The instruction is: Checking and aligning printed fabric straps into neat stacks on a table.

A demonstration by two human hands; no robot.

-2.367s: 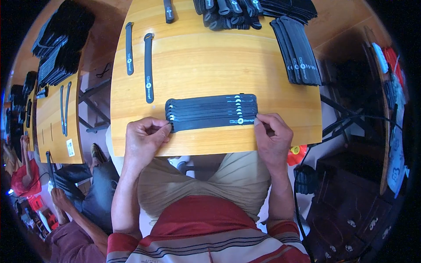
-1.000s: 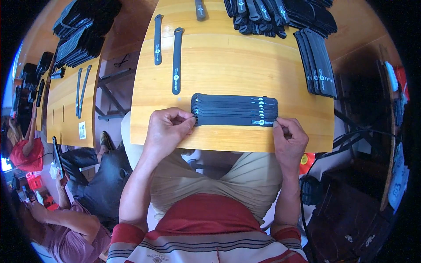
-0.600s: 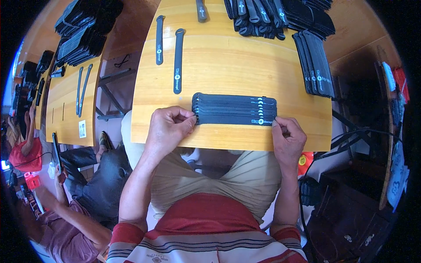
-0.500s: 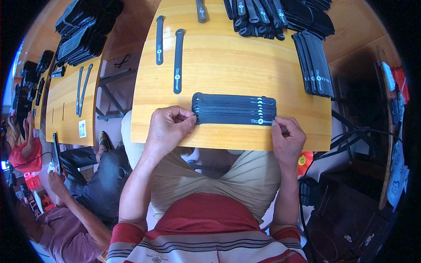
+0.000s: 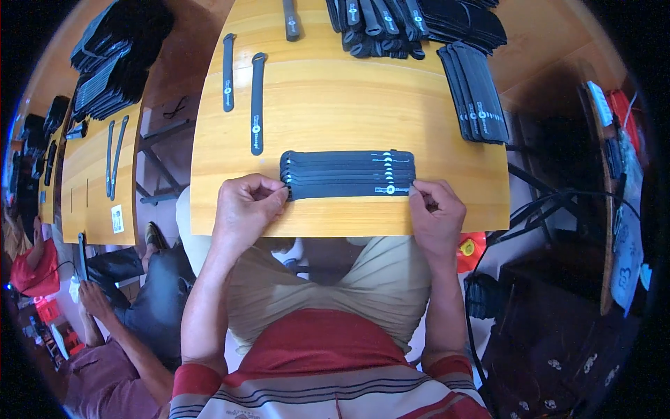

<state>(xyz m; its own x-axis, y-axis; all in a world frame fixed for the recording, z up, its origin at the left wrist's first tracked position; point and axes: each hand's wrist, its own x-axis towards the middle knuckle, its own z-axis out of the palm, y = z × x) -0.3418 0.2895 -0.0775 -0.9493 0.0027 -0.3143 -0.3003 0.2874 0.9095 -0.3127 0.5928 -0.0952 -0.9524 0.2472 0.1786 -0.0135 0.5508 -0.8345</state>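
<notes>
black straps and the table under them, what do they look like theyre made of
Straps: matte black, thin and flat, lying in a neat overlapping row, so probably woven fabric or a soft synthetic; the weave is too small to tell. Table: yellow-orange wood with visible grain lines and a smooth, slightly glossy sheen, likely varnished or laminate.

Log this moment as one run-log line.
left hand: pinching left end of strap stack | right hand: at its right end | stack flat on wooden table

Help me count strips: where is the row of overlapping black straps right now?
In the head view, the row of black straps lies near the wooden table's front edge, between the left hand and right hand.
</notes>
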